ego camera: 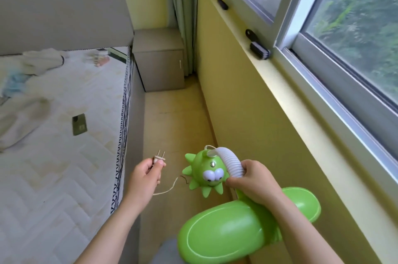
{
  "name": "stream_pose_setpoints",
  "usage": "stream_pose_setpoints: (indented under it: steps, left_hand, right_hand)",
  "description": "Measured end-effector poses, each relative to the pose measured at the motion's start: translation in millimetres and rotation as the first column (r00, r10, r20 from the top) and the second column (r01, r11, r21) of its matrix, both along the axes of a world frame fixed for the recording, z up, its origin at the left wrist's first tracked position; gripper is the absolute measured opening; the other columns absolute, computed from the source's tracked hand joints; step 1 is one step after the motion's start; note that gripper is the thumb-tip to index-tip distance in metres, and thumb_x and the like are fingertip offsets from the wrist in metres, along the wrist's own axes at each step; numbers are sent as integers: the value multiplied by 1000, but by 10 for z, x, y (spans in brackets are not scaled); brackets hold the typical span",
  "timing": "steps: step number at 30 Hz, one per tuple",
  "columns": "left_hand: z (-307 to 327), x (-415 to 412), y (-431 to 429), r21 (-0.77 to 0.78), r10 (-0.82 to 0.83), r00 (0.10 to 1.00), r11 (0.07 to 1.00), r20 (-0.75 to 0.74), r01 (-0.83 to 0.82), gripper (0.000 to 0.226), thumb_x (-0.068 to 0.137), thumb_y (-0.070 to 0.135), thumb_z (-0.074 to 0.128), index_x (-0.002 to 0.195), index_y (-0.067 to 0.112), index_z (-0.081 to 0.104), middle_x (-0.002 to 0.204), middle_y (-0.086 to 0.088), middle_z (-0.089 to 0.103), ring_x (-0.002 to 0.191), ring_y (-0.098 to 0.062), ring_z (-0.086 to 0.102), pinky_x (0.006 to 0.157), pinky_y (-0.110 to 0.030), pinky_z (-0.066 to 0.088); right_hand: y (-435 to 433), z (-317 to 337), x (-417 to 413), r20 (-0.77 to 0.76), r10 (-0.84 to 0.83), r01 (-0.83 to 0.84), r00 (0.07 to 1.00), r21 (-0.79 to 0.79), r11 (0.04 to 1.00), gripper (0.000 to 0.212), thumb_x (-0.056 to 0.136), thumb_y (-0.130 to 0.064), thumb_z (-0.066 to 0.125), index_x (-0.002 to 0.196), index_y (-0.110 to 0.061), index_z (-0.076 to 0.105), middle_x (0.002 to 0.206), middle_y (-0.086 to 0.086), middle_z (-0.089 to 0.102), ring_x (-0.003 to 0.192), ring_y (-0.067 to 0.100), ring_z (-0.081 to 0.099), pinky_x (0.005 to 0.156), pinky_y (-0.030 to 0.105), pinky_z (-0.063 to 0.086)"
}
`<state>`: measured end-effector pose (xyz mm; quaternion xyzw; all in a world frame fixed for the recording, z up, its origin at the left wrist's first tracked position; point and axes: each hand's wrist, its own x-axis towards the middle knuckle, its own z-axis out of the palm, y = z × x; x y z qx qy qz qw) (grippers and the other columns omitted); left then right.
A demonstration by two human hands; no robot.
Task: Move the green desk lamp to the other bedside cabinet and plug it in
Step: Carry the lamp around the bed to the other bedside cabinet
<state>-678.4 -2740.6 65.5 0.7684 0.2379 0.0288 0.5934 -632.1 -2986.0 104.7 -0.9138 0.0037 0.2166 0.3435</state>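
The green desk lamp point(228, 233) hangs in the air low in the view, its spiky cartoon-faced base point(206, 172) pointing away from me. My right hand point(249, 179) is shut on its white ribbed neck point(231, 162). My left hand point(146, 174) pinches the two-pin plug point(159, 157), pins up. The thin cord point(170, 188) sags between the plug and the base. A grey bedside cabinet point(159, 58) stands far ahead in the corner beside the bed.
A bare mattress point(64, 134) with crumpled bedding fills the left. A narrow strip of floor point(176, 117) runs between the bed and the yellow wall point(247, 112). On the window sill lie a brush point(259, 50) and a small dark object point(223, 4). A green curtain point(183, 15) hangs behind the cabinet.
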Motion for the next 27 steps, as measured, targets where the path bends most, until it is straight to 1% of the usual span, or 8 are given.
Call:
stream_pose_setpoints:
  steps: [2,6,10,14,18,21,23,27]
  left_hand:
    - [28,121,3,11,26,1000,1000,3,-26,22,94,12,46,80,8,62,56,-4,41,39,-2,39,58,-29,38]
    - [24,486,95,11,77,997,997,4,-77,22,94,12,46,86,1,63,57,-5,41,38,-2,39,59,-30,39]
    - [-42,848,281,11,113,994,994,-2,-113,21,94,13,46,83,5,63,58,-5,41,41,-4,36,55,-24,40]
    - [-106,1352,596,-14,142,990,990,15,-142,21,94,12,46,86,2,63,59,-6,41,41,-4,36,50,-16,40]
    - [-118,1943,1054,-8,176,984,984,32,-176,20,94,12,46,84,4,63,59,-5,45,48,-14,40,54,-24,39]
    - [-121,2346,1448,24,179,983,983,38,-180,20,93,14,48,82,8,64,59,-4,52,42,-4,46,58,-30,40]
    - [-136,2596,1721,13,170,985,985,27,-171,19,92,16,50,81,10,64,59,-3,54,42,-2,48,61,-32,40]
    - [-114,2986,2110,-2,155,988,988,7,-155,29,80,35,51,81,10,65,59,-2,56,44,-3,49,62,-33,42]
  right_hand:
    - [21,-13,176,-6,11,-11,1000,8,1000,20,63,-30,68,62,-18,52,52,-5,51,44,12,43,45,26,32]
    - [153,-68,685,-24,55,-55,998,7,998,23,62,-31,68,64,-16,51,56,-3,49,48,16,41,50,28,30]
    - [346,-147,1083,-45,73,-73,996,10,997,24,61,-32,68,64,-16,51,56,-2,47,48,15,39,50,28,29]
    - [657,-175,1604,-62,93,-94,994,-3,996,26,61,-33,69,64,-17,49,58,-2,45,49,16,38,50,28,28]
    - [1140,-148,2173,-55,124,-126,991,-49,991,27,63,-32,70,64,-16,48,57,-3,43,48,15,37,48,28,27]
    - [1513,-90,2585,-53,132,-136,990,-78,988,26,64,-30,70,63,-17,47,54,-5,43,46,13,37,46,27,27]
    - [1757,-64,2859,-46,120,-124,992,-74,990,25,64,-29,70,64,-16,49,54,-5,45,45,12,38,44,26,27]
    - [2105,-57,3316,-47,116,-119,992,-68,990,22,63,-29,69,67,-13,54,56,-2,50,47,14,42,46,27,30]
